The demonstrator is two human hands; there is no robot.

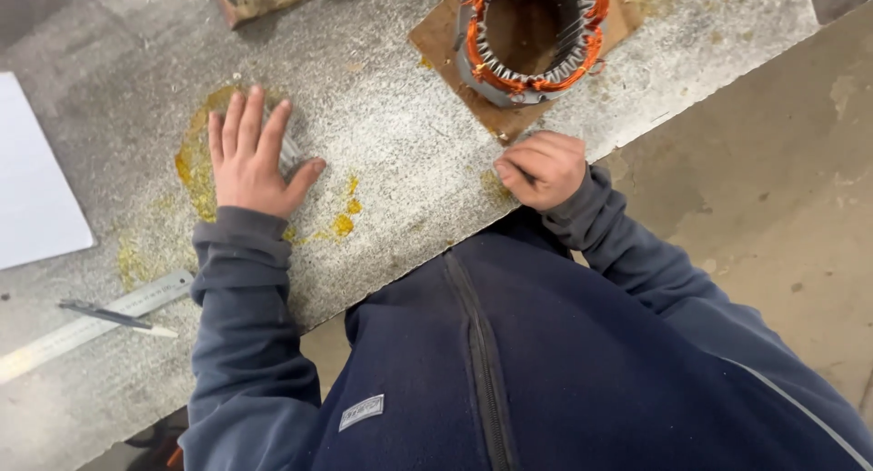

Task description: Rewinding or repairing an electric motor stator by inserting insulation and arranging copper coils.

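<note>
Right hand point(543, 168) is clenched at the near table point(400, 162) edge; left hand point(250, 157) lies flat, fingers spread, over a grey ribbed part point(289, 151).

The light is soft, even and fairly bright, with no hard glare anywhere. It seems to fall from above and a little behind the person, though the source is out of view. The grey workbench point(400, 162) is the best-lit surface; its speckled top reads clearly near the middle. Faint, blurred shadows lie just beside the left hand point(250, 157) on the workbench and under the right hand point(543, 168) at the workbench edge. The dark blue jacket point(509, 362) below the workbench loses detail in its folds. Toward the far corners of the workbench the picture darkens and softens slightly, and straight edges bend a little there.
</note>
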